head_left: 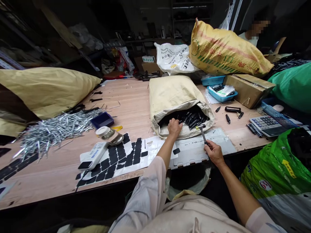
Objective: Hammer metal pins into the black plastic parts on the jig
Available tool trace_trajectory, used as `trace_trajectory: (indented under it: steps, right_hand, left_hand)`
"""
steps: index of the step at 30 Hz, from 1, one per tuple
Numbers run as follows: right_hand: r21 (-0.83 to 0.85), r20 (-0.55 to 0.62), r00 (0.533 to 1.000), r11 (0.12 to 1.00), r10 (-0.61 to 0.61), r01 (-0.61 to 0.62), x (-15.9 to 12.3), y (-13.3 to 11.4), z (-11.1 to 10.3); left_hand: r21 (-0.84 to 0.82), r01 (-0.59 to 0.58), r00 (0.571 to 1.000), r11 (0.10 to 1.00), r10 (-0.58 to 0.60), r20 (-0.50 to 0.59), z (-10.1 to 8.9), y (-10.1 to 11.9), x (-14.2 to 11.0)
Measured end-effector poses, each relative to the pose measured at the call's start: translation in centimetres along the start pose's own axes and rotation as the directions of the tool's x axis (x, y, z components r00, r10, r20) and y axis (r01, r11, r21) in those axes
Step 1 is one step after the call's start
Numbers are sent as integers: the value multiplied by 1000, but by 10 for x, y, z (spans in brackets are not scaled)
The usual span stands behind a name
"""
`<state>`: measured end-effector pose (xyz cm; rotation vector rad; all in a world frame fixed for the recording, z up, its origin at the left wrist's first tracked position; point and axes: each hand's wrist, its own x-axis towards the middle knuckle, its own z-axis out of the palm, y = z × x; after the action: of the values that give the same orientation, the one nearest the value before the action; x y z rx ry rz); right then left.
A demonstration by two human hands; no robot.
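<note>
The right hand is closed round the dark handle of a small hammer, its head tipped up just in front of the sack's mouth. The left hand reaches to the opening, fingers bent down at the edge of the black pieces; from where I stand I can't tell whether they have hold of one. Those pieces lie heaped inside the cream sack, which rests on its side on the bench, mouth toward the person. Under the hammer lies a grey board along the bench edge.

To the person's left, white sheets with rows of black patches spread out, with a white box and a lidded glass jar on them. Past these sit a dark blue tray and a big pile of shiny metal rods, with a large tan sack behind.

Over on the right I see a few loose black parts, a calculator and a cardboard box beside a blue basket. A yellow sack bulges at the back, and another person is in the dimness beyond it
</note>
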<state>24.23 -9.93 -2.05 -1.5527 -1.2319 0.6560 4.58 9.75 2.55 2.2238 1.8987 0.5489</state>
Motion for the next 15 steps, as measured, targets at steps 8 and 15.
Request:
trace_trajectory:
  steps: [8,15]
  right_hand:
    - [-9,-18,1000,1000,6,-7,-1,-4,0]
    - [-8,-8,1000,1000,-3,3,0,-5,-1]
  left_hand:
    - [11,-50,999,999,50,4,7,-6,0]
    - [-110,44,998,993,-39,45,7,-8,-8]
